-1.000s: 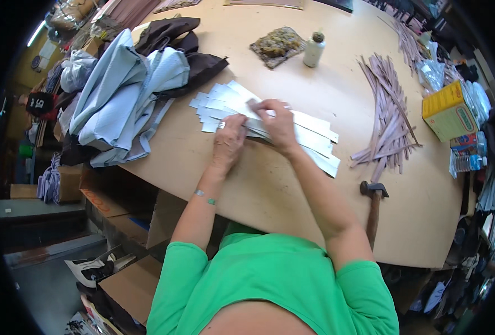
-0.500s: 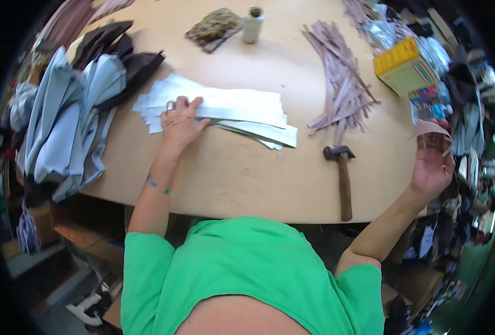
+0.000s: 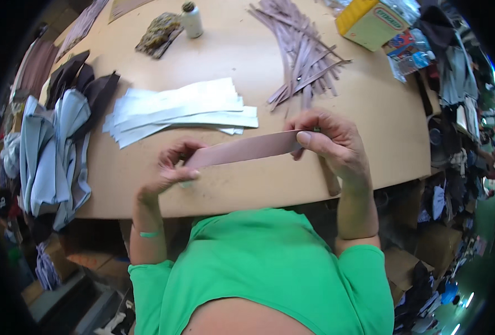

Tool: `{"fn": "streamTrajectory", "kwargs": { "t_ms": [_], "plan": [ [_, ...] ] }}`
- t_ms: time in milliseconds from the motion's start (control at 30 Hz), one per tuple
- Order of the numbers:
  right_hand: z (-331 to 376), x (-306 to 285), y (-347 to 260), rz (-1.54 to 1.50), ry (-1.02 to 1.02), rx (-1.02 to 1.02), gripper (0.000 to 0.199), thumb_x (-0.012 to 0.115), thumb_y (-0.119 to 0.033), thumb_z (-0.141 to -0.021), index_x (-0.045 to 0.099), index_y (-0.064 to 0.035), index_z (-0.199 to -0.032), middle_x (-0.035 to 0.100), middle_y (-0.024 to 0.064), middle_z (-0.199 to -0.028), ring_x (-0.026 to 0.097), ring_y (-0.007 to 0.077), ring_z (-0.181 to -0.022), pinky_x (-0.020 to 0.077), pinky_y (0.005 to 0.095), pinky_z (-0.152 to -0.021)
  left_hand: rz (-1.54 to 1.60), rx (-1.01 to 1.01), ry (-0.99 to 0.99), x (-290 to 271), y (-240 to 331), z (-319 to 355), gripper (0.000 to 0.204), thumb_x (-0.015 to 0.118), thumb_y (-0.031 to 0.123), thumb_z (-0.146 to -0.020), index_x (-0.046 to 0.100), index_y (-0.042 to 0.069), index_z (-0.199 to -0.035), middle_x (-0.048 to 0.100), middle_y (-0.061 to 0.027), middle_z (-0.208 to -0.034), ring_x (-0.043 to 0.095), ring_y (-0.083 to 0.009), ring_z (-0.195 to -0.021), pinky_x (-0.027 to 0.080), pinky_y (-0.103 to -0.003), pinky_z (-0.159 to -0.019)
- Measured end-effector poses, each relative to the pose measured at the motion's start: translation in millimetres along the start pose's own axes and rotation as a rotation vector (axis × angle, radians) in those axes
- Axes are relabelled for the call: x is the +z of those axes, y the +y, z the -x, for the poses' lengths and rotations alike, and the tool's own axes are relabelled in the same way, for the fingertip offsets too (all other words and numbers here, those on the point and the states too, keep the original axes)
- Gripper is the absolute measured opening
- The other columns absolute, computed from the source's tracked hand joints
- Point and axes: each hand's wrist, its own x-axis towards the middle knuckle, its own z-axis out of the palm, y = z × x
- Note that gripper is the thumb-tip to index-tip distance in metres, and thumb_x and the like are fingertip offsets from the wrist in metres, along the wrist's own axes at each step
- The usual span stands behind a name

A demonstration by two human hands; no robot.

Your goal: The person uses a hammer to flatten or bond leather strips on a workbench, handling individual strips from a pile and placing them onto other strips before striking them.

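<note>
A flat mauve strip [image 3: 242, 151], looking like leather or fabric, stretches between my two hands above the table, its right end a little higher. My right hand [image 3: 339, 145] pinches the right end between thumb and fingers. Around the left end curl the fingers of my left hand [image 3: 166, 170], with the thumb low beside the strip's edge. Beyond my hands lies a fanned stack of white strips [image 3: 175, 106]. Below my right hand a wooden hammer handle [image 3: 329, 177] shows; the hammer's head is hidden behind that hand.
A pile of narrow mauve strips [image 3: 306, 53] lies at the far right of the table [image 3: 230, 195]. Further back stand a bottle [image 3: 192, 21] and a mottled brown pad [image 3: 159, 34]. Grey-blue pieces [image 3: 49, 151] drape over the left edge; a yellow box [image 3: 370, 22] stands back right.
My left hand has come off the white stack, and my right hand has moved in from the right edge with the mauve strip. Both hands are now at the strip. The view has shifted right.
</note>
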Motion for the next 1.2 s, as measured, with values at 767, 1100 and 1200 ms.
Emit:
{"fn": "streamTrajectory", "kwargs": {
  "t_ms": [767,1100,1200],
  "plan": [
    [22.3,28.1,160.3,1.021,0.051,-0.482,0.035,0.059,-0.002,-0.072,0.058,0.003,-0.106,0.058,0.0141,-0.107,0.058,0.0295,-0.094,0.046,0.0378,-0.084,-1.161,0.325,0.312,86.9,-87.3,-47.3,0.029,0.066,0.01,-0.077,0.059,0.007,-0.104,0.059,-0.0112,-0.101,0.059,-0.0299,-0.086,0.049,-0.037,-0.072],
    [11.2,40.3,168.0,0.94,0.213,-0.323,0.028,0.055,-0.002,-0.074,0.054,-0.0047,-0.102,0.056,0.0134,-0.096,0.054,0.0291,-0.092,0.041,0.0401,-0.082,-1.074,0.382,0.229,86.1,-106.9,-66.3,0.024,0.062,-0.001,-0.07,0.055,0.004,-0.093,0.055,-0.0109,-0.097,0.054,-0.0321,-0.089,0.046,-0.039,-0.073],
    [8.5,41.7,161.4,0.978,0.191,-0.261,0.036,0.059,0.001,-0.071,0.051,-0.0047,-0.106,0.056,0.0131,-0.096,0.053,0.0294,-0.092,0.0403,0.0414,-0.082,-1.027,0.382,0.282,91.5,-105.6,-67.8,0.028,0.061,-0.004,-0.069,0.054,0.004,-0.095,0.056,-0.011,-0.1,0.054,-0.0328,-0.091,0.045,-0.04,-0.076]
  ]
}}
